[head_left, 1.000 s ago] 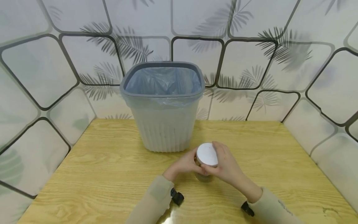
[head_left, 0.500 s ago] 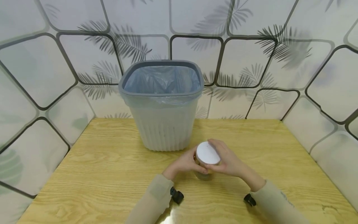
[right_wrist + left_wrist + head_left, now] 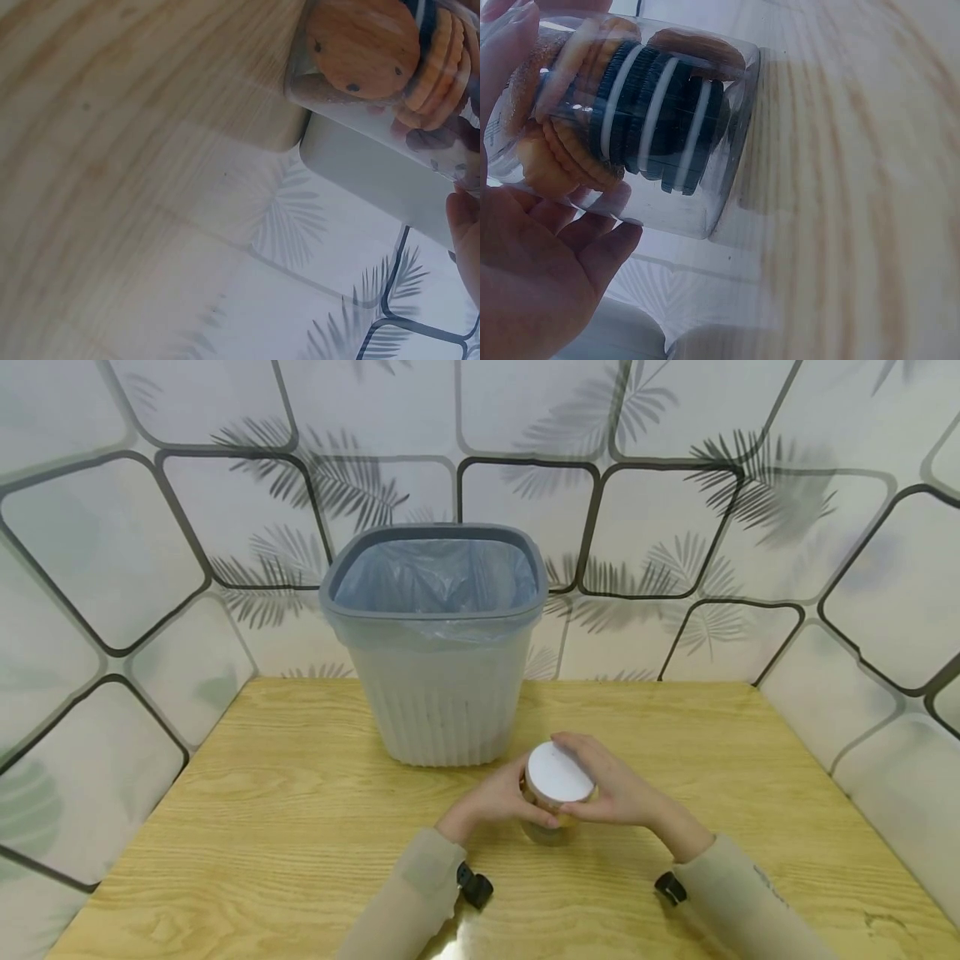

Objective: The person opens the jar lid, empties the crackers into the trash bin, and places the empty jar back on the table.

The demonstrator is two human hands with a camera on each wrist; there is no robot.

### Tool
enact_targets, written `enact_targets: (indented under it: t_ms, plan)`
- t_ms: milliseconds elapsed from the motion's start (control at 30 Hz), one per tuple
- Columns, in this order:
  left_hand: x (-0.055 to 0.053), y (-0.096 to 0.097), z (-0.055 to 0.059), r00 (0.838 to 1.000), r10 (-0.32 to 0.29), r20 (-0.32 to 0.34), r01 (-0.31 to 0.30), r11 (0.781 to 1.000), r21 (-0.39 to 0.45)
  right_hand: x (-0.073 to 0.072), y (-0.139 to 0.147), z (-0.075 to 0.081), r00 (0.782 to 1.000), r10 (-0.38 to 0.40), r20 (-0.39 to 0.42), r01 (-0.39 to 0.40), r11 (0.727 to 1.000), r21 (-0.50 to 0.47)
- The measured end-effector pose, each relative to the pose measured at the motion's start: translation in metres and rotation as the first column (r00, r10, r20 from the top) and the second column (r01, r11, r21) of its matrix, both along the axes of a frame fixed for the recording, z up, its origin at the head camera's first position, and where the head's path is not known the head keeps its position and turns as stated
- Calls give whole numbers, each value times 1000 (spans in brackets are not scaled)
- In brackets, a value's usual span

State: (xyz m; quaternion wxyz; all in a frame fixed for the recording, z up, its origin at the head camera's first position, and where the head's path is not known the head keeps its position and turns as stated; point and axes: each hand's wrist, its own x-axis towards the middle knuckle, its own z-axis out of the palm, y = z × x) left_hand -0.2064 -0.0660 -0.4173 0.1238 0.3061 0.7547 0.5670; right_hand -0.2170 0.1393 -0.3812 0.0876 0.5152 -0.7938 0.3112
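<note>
A clear cookie jar point(image 3: 671, 214) with a round white lid point(image 3: 557, 772) stands upright on the wooden table, right of centre in the head view. Through its wall show dark sandwich cookies point(image 3: 656, 120) with white filling, golden cookies point(image 3: 570, 161) and a brown cookie with dark chips point(image 3: 364, 49). My left hand point(image 3: 497, 796) wraps around the jar's side below the lid. From the right, my right hand point(image 3: 618, 789) grips the lid, thumb at the near edge and fingers at the far edge. Its fingers are mostly out of the right wrist view.
Behind the jar, slightly left, stands a pale waste bin point(image 3: 442, 693) with a grey rim and a translucent blue-grey liner point(image 3: 438, 577). Patterned panels point(image 3: 660, 535) with leaf prints enclose the table's point(image 3: 300, 802) back and sides.
My right hand has turned counterclockwise around the lid, its fingertips moving left along the far edge and its wrist shifting right. My left hand keeps its grip on the jar.
</note>
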Motion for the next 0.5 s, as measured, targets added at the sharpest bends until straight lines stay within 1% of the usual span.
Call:
enact_targets:
  t_ms: [67,133,200,233,300,367,433,500]
  plan:
    - [0,0,0,1000,-2,5,2,1000,1,1,0,-1,1000,-13,-5,13,1000,-6]
    - [1,0,1,1000,0,15,0,1000,2,3,-1,-2,999,-51,-18,51,999,-10]
    - [1,0,1,1000,3,22,-3,1000,-1,7,-3,-3,992,-118,-36,117,993,-14]
    - [1,0,1,1000,5,25,-5,1000,-1,10,-4,-3,986,-162,-38,162,987,-17]
    - [1,0,0,1000,11,28,-11,1000,-4,16,-7,-2,967,-253,-39,252,967,-21]
    - [1,1,0,999,17,27,-17,1000,-6,22,-9,-1,942,-334,-39,333,943,-21]
    - [2,1,0,999,23,32,-23,1000,-5,28,-12,1,919,-391,-40,391,920,-22]
    - [2,1,0,999,33,41,-33,999,-10,31,-14,2,903,-426,-52,426,905,-26]
